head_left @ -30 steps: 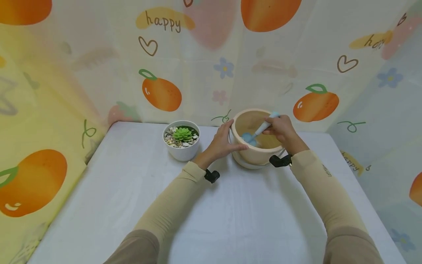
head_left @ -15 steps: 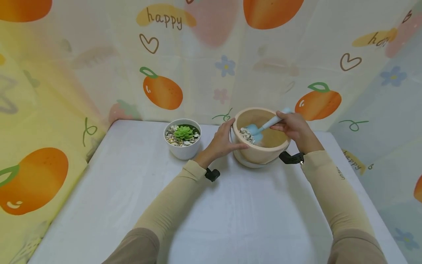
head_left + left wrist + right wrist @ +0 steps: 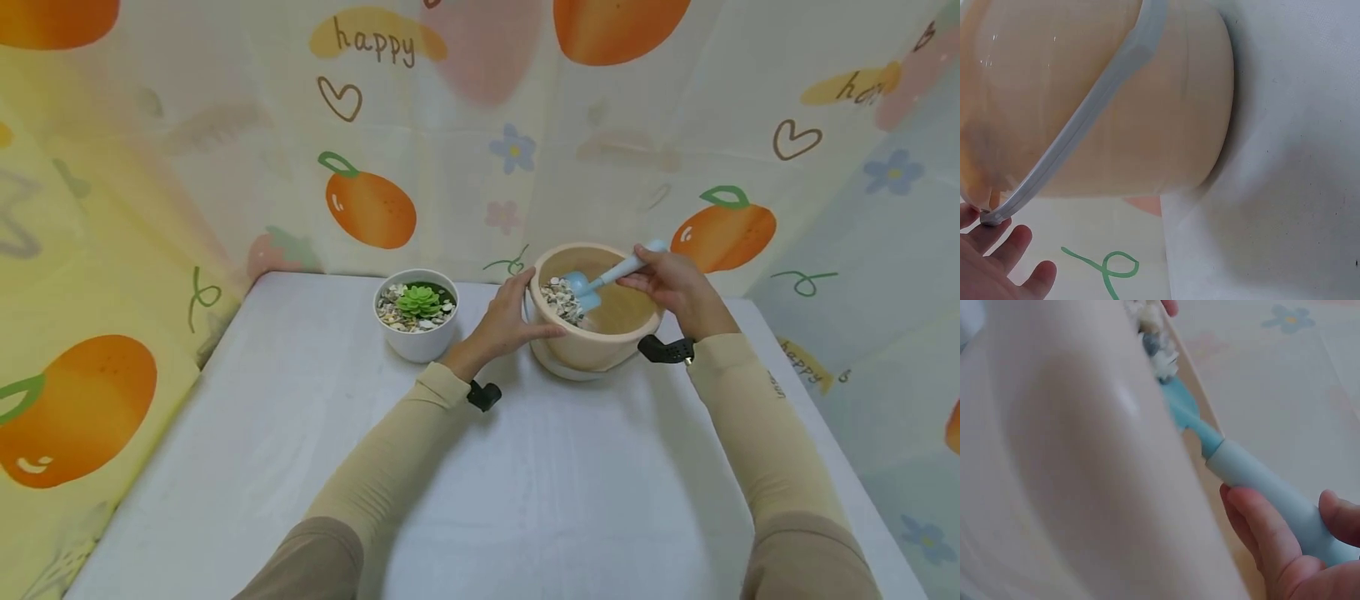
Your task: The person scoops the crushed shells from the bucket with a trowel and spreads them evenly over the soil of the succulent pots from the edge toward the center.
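A beige bucket (image 3: 592, 354) stands toward the back right of the table. My left hand (image 3: 498, 321) rests against its left side, thumb along the front rim and fingers spread toward the back. In the left wrist view, fingertips touch the end of the bucket's whitish carrying handle (image 3: 1085, 112), which hangs across the wall. Between fingers and thumb, my right hand (image 3: 675, 283) grips a light blue toy shovel (image 3: 622, 268) by its handle. The shovel's blade sits inside the bucket, beside small mixed pebbles (image 3: 561, 302) near the left inner wall. In the right wrist view, the bucket wall partly hides the blade.
Left of the bucket, a white pot (image 3: 417, 344) holds a green succulent (image 3: 418, 302) among small stones. Both stand on a white-covered table (image 3: 570, 483). A fruit-printed cloth (image 3: 450, 200) hangs close behind, with more cloth at both sides.
The right hand and shovel have shifted right and slightly up, with the blade staying inside the bucket. Pebbles have come into view at the left inner wall. The left hand stays against the bucket.
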Available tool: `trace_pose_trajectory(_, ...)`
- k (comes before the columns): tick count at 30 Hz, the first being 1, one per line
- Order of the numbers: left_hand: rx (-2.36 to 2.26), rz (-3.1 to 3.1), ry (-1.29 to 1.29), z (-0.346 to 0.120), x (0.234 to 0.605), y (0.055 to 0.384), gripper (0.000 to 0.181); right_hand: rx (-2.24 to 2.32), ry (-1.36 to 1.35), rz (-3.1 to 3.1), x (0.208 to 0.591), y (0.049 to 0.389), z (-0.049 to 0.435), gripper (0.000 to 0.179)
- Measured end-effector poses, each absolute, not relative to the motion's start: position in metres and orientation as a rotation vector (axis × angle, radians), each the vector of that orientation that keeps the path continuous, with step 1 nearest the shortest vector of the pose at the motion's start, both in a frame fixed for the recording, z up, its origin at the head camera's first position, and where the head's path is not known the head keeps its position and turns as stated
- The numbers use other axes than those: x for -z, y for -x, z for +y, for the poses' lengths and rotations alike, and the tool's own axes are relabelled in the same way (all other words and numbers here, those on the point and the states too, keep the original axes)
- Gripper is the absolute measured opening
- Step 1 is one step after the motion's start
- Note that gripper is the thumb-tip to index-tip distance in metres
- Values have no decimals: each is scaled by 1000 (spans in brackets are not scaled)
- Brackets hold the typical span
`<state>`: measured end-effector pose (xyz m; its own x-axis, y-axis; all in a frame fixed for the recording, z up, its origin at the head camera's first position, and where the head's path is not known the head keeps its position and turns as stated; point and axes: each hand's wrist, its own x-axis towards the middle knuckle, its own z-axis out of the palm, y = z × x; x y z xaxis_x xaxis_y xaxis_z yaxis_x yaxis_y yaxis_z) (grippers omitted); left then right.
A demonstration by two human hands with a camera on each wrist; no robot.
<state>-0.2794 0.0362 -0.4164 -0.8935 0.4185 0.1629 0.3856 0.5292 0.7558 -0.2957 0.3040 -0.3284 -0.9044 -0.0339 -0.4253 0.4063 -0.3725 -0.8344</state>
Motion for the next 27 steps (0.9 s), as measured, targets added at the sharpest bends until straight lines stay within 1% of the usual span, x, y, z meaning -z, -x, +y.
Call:
trace_pose_trajectory(4,-1340,2681,-722,38,416,279,112,2402,-534,1465,327,293,316,11)
trace_pose_trajectory(7,-1340,2701,-705,36,417,280,112,2436,-506,1413,329,291,320,10)
trace_pose_trajectory(11,-1340,2713,-696,33,418,281,111,2492,-501,1386,332,288,319,13)
trace_pose_trajectory(15,-1345,2697,-729,36,418,283,112,2566,-512,1367,335,284,322,11)
trace_pose_trajectory(21,-1364,2712,-718,35,418,281,112,2695,-443,1291,338,279,319,11)
trace_pose_trajectory(27,-1306,2764,-733,29,415,283,110,2743,-424,1356,339,277,313,12)
